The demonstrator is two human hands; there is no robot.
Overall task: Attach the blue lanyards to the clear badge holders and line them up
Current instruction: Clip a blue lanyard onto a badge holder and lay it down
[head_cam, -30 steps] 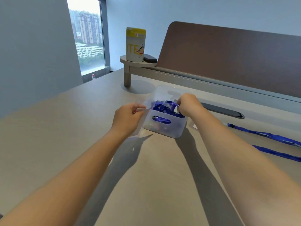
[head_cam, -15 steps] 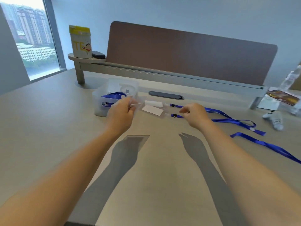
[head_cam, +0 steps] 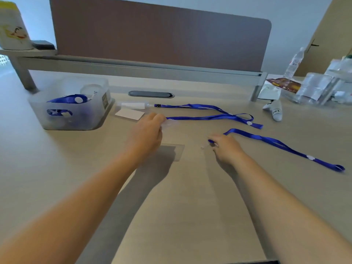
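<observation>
- A pale wood-grain counter runs up to a brown divider panel at 12 o'clock, with a wall behind it.
- A frosted bin at 10 o'clock holds more blue lanyards; just right of it lie two badge holders with white cards, each meeting a laid-out lanyard.
- The left hand hovers near centre, its fingers curled on what looks like a clear holder's top edge; blur keeps me from being sure.
- A transparent rectangle below it may be that holder or another; I cannot tell.
- The right hand at 3 o'clock pinches the clip end of the loose lanyard, which trails toward 4 o'clock.
- Judgement: bring clip to slot, keep the holder flat and steady, and thread squarely so the thin plastic does not tear.
- Then lay it parallel below the other two.
- Writing: the yellow-lidded canister at 10 o'clock shows a cartoon figure; the marks on the small white bottle are not legible.
</observation>
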